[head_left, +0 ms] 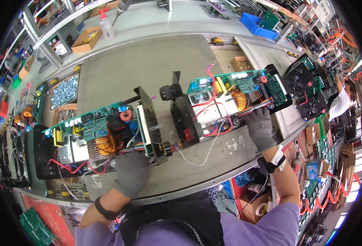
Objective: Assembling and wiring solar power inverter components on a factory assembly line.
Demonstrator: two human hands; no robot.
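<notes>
Left-hand power unit, lidless, lay at 9 o'clock from the view's centre on the grey work surface; right-hand power unit lay at 2 o'clock, likewise uncovered. Green circuit boards and copper-wound coils sat in both, so the main parts appeared fitted. Wiring seemed unfinished: a red lead stuck up at 1 o'clock, and a white twisted lead drooped toward 5 o'clock.

The grey-gloved left hand was back-up between 7 and 8 o'clock, at its unit's near edge; its fingertips were hidden, so its grip could not be told. At 3 o'clock the gloved right hand reached forward to the other unit's near edge, elbow bent; whether its fingers grasped anything was unclear.
</notes>
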